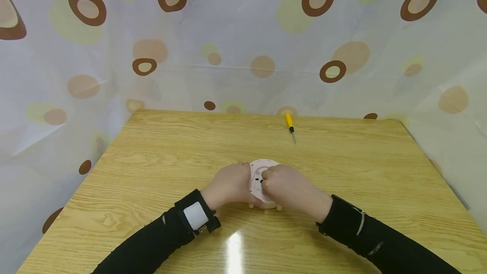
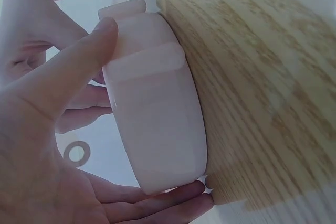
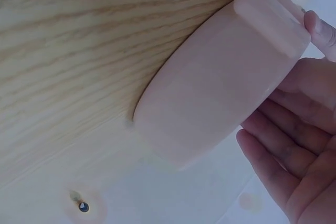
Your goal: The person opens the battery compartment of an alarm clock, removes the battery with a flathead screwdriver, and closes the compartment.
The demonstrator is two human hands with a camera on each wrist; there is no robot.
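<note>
A round pale pink object point(image 1: 260, 165), which looks like an alarm clock, lies with its back panel up on the wooden table. Small holes and dark spots show on that panel, and short feet stick out at its near edge. My left hand point(image 1: 233, 183) grips its left side, thumb near a raised foot point(image 2: 147, 61) and fingers under the far end of the smooth side wall point(image 2: 157, 129). Bent over the panel, my right hand point(image 1: 289, 185) has its fingertips at the dark spots. I cannot tell whether those fingers pinch a small part there.
A screwdriver point(image 1: 290, 127) with a yellow handle lies near the back edge of the table point(image 1: 182, 147). A white cloth point(image 1: 228, 83) patterned with brown and tan circles hangs behind and along both sides. Black bands wrap both wrists.
</note>
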